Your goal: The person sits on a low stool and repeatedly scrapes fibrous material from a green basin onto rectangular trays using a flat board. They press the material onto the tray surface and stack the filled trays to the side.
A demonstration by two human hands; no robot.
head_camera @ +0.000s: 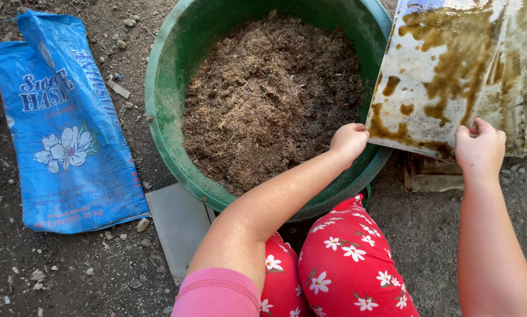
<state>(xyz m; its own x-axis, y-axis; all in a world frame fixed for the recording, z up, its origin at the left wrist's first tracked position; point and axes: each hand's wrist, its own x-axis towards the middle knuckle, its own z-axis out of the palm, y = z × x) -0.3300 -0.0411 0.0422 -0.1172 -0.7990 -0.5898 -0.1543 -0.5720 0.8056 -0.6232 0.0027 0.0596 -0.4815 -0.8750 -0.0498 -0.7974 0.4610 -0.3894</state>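
**Both hands grip a stained sheet beside a full tub**

A round green plastic tub (169,117) sits on gritty, pebbled dirt, heaped with dry, shredded brown fibre (269,100). Left of it a blue woven sack (69,129) lies flat and creased. At the upper right, a pale, glossy sheet (457,70), smeared with brown muddy streaks, leans over the tub's right rim. A flat grey slab (178,226) lies by the tub's near edge. The left hand (349,141) has its fingers curled shut on the sheet's lower left corner; the right hand (480,149) clasps the lower edge, fingers folded over it. Red floral trousers (345,264) show below.
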